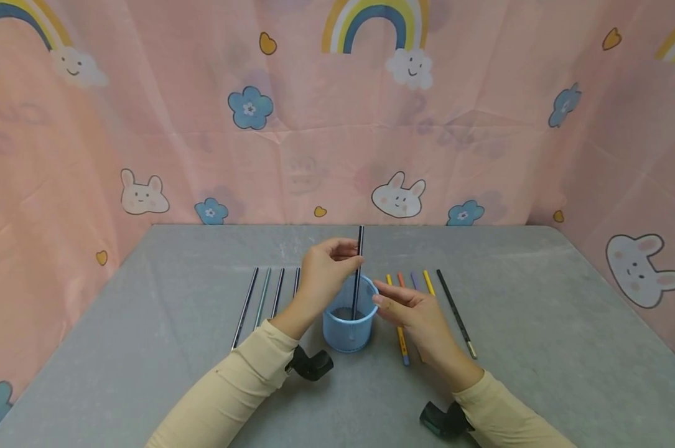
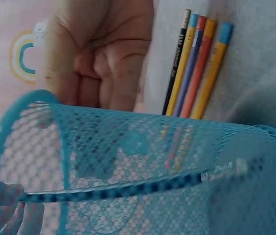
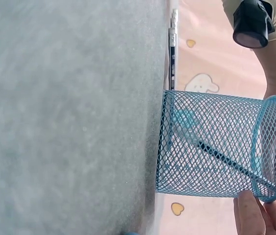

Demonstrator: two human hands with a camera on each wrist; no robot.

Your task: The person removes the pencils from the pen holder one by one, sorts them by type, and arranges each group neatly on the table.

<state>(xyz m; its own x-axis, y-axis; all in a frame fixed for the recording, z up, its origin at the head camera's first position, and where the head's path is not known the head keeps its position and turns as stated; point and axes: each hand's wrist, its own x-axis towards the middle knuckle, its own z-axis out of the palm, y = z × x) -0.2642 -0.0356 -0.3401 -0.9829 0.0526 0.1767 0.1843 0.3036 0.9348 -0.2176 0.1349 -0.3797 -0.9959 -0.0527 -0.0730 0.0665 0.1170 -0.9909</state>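
Observation:
A light blue mesh pencil cup (image 1: 345, 337) stands upright on the grey table. My left hand (image 1: 324, 274) is above its mouth, thumb and fingers pinching a dark striped pencil (image 1: 356, 283). That pencil leans inside the cup, its white eraser end (image 2: 240, 166) low near the bottom in the left wrist view. On the cup's right side, my right hand (image 1: 418, 314) grips the rim between thumb and fingers; the fingertips (image 3: 248, 208) show against the mesh in the right wrist view.
Left of the cup lie several dark and teal pencils (image 1: 245, 308) in a row, partly behind the left arm. To the right are several coloured pencils (image 1: 402, 345) and a black pencil (image 1: 455, 311), partly behind the right hand. A patterned pink curtain (image 1: 292, 155) hangs behind the table (image 1: 539, 323).

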